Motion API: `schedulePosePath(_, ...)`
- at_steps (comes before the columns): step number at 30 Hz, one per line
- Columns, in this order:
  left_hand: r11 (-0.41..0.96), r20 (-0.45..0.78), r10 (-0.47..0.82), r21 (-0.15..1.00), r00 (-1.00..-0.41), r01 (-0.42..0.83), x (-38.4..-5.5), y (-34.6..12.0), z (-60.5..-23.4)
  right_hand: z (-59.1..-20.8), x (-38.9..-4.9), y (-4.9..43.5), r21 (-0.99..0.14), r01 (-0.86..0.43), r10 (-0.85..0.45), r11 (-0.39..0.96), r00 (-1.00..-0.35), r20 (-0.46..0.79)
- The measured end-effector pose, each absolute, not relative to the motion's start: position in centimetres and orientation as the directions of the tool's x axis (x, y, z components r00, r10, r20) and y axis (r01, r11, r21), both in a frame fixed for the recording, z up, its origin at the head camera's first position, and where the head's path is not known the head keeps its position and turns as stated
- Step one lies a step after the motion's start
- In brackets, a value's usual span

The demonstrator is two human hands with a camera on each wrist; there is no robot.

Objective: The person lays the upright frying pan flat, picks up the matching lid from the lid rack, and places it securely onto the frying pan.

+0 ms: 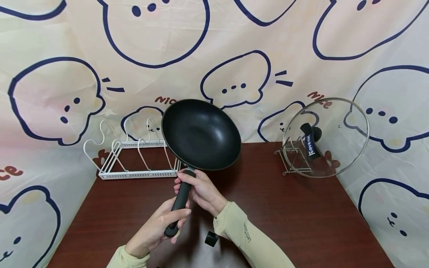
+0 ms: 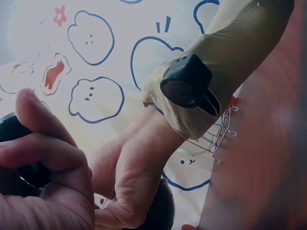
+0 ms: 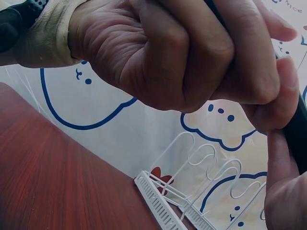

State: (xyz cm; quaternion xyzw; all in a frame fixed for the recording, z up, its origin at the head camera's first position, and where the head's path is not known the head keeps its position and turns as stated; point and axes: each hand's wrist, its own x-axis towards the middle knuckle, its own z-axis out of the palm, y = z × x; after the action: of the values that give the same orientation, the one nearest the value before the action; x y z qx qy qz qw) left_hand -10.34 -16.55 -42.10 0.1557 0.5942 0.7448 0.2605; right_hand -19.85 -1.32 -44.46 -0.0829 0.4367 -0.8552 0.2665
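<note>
Plainly, both hands are grasping, fingers curled. The bare right hand (image 1: 204,190) wraps the upper part of a black, rounded handle (image 1: 181,198), its thumb lying across the top near the neck. At eight o'clock from it, the bare left hand (image 1: 161,223) closes round the handle's lower end, thumb laid over it. From that grip, toward twelve o'clock, rises a round black frying pan (image 1: 201,134), its dark inner surface facing the head camera, held over a reddish-brown wooden table (image 1: 261,208). Between eight and nine o'clock from the pan stands a white metal rack with looped wire dividers (image 1: 140,174); the pan overlaps its right end in the head view, and I cannot tell whether they touch. At three o'clock, a round clear glass lid with a black handle (image 1: 330,143) leans upright on a small silvery wire stand (image 1: 291,158).
</note>
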Motion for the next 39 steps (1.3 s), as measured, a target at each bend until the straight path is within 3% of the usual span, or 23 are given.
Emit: schedulePosePath(39, -0.140, -0.110, 0.611, 0.960, -0.784, -0.244, -11.1, -16.3, -43.8, -46.1, -20.0, -0.3, -0.816, 0.369, -0.474, -0.444, -0.870, -0.135)
